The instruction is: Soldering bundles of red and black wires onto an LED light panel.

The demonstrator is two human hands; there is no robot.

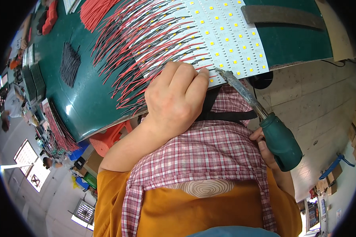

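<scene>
The left hand (176, 98) is closed, apparently on a wire (210, 70) at the white LED board (255, 64)'s near edge, and the right hand (266, 153) grips the soldering iron (281, 138) beside it, so steadiness and fingertips clear of the tip matter.

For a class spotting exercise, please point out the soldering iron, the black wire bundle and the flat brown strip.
Soldering iron (276, 132), head view: its green handle.
Black wire bundle (70, 65), head view: its middle.
Flat brown strip (283, 17), head view: its broad face.
</scene>
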